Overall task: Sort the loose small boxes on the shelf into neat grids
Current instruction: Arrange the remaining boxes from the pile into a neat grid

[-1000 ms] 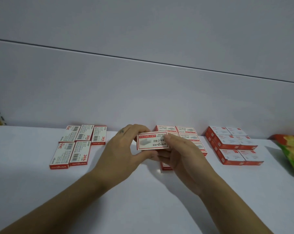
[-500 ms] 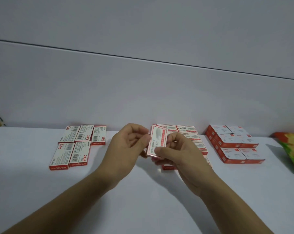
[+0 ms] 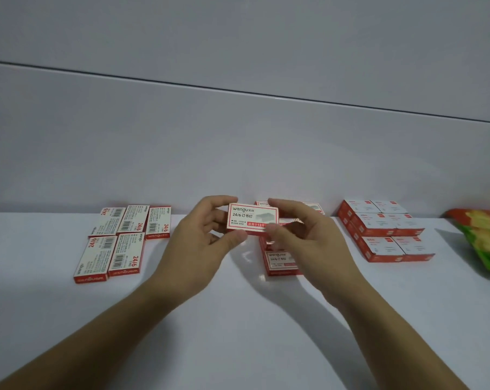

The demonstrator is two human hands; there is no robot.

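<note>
1. The box [image 3: 252,219] is held at frame centre, above the shelf [image 3: 238,319]. The left hand [image 3: 207,237] pinches its left end and the right hand [image 3: 302,235] its right, with fingers [image 3: 283,205] curled on the edges.
2. A second ago its print was upside down, then it stood on end; now the label reads upright.
3. It now faces like the middle stack [image 3: 280,263] just below, so it looks ready to lay there.

The lifted staple box [image 3: 252,219] reads "wengu" on its white face, with "24/6" and 订书钉 beneath, and a red strip lower down shows "12". The flat box under it [image 3: 280,260] carries the same "wengu" and "24/6". The five left boxes [image 3: 125,256] show red "24/6", barcodes and "wengu" on their near ends. The print on the right-hand boxes [image 3: 384,247] is too small to read.
</note>
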